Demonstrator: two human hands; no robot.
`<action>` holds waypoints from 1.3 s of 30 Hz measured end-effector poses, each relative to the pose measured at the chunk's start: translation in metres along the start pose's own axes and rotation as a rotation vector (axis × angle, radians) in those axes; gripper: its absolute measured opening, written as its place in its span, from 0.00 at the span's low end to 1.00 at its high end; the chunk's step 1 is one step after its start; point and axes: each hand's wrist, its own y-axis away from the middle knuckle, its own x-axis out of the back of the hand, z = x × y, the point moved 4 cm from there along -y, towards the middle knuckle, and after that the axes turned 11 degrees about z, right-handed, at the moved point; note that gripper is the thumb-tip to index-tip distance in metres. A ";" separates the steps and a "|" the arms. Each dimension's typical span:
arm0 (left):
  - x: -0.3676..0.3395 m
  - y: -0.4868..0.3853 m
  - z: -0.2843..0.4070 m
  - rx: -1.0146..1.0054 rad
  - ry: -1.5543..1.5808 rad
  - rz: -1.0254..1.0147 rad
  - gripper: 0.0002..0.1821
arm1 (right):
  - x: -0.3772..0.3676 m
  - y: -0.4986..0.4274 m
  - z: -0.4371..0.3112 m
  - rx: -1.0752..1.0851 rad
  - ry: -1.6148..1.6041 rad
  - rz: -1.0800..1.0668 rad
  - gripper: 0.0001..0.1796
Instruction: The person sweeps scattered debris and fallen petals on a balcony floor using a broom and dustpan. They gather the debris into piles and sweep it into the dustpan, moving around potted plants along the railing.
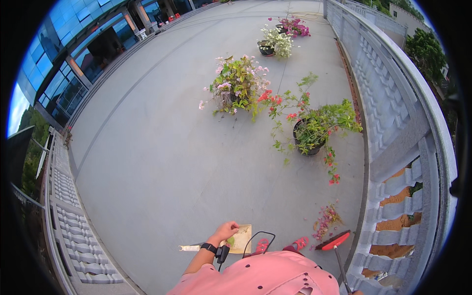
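My left hand (227, 230) reaches over a cream plastic dustpan (245, 246) on the ground; its fingers are curled, and whether they pinch anything cannot be told. A green leaf (230, 241) lies in the dustpan, whose pale handle (190, 248) points left. At the bottom edge, my right hand (357, 292) is barely in view at the shaft of a broom (341, 266). The broom's red head (333, 240) with dark bristles rests on the ground beside a pile of pink petals and dry leaves (326, 221).
A potted bougainvillea with red flowers (311, 136) stands ahead on the right, a pink-flowered plant (238, 86) left of it. White (276, 42) and magenta (295, 27) flowering pots stand farther off. Stone balustrades run along the right (394, 92) and left (68, 221). A glass-fronted building (84, 44) is at upper left.
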 end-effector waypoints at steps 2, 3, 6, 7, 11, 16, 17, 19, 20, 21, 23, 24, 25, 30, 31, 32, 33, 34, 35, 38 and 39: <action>0.026 0.015 0.010 -0.034 -0.027 0.040 0.10 | 0.006 0.012 -0.013 0.024 0.049 -0.009 0.23; 0.038 0.023 0.017 -0.082 -0.014 0.105 0.10 | 0.004 0.018 -0.020 0.022 0.076 -0.014 0.24; 0.069 0.046 0.034 -0.176 0.073 0.308 0.07 | -0.010 0.026 -0.042 0.006 0.207 -0.023 0.24; 0.078 0.054 0.039 -0.210 0.104 0.406 0.07 | -0.018 0.022 -0.052 0.005 0.248 -0.020 0.25; 0.118 0.087 0.053 -0.333 0.130 0.785 0.08 | -0.069 -0.017 -0.101 -0.054 0.106 -0.040 0.21; 0.160 0.121 0.026 -0.312 -0.094 1.087 0.12 | -0.113 -0.038 -0.109 -0.022 0.049 0.082 0.13; 0.165 0.127 0.012 -0.290 -0.091 1.134 0.14 | -0.115 -0.036 -0.102 -0.013 0.046 0.044 0.14; 0.171 0.133 -0.020 -0.140 -0.025 1.179 0.16 | -0.113 -0.033 -0.094 -0.024 -0.011 -0.043 0.17; 0.168 0.137 -0.036 -0.062 0.022 1.200 0.17 | -0.110 -0.033 -0.096 -0.034 -0.003 -0.041 0.17; 0.161 0.142 -0.051 0.042 0.047 1.177 0.17 | -0.103 -0.031 -0.094 -0.036 0.003 -0.036 0.17; 0.152 0.145 -0.073 0.179 0.103 1.162 0.19 | -0.096 -0.027 -0.098 -0.029 0.017 -0.031 0.17; 0.145 0.146 -0.081 0.242 0.115 1.097 0.20 | -0.094 -0.025 -0.101 -0.029 0.015 -0.031 0.17; 0.137 0.144 -0.085 0.272 0.117 1.037 0.21 | -0.093 -0.024 -0.105 -0.025 0.017 -0.031 0.17; 0.125 0.142 -0.088 0.225 -0.042 1.048 0.23 | -0.104 -0.022 -0.100 -0.004 0.002 -0.036 0.18; 0.127 0.143 -0.088 0.203 -0.032 1.070 0.22 | -0.107 -0.023 -0.099 0.005 -0.005 -0.038 0.18; 0.130 0.144 -0.085 0.149 -0.018 1.090 0.22 | -0.110 -0.023 -0.100 0.012 -0.014 -0.038 0.18; 0.129 0.141 -0.084 0.159 -0.054 0.933 0.20 | -0.112 -0.023 -0.101 0.021 -0.029 -0.036 0.18; 0.127 0.140 -0.082 0.135 -0.086 0.773 0.19 | -0.114 -0.023 -0.104 0.037 -0.041 -0.035 0.18; 0.123 0.138 -0.080 0.149 -0.139 0.602 0.17 | -0.115 -0.021 -0.108 0.051 -0.050 -0.036 0.18; 0.110 0.136 -0.058 -0.261 -0.528 0.442 0.16 | -0.118 -0.010 -0.125 0.114 -0.032 -0.083 0.19; 0.102 0.133 -0.060 -0.207 -0.540 0.340 0.16 | -0.119 -0.004 -0.125 -0.024 -0.118 -0.096 0.19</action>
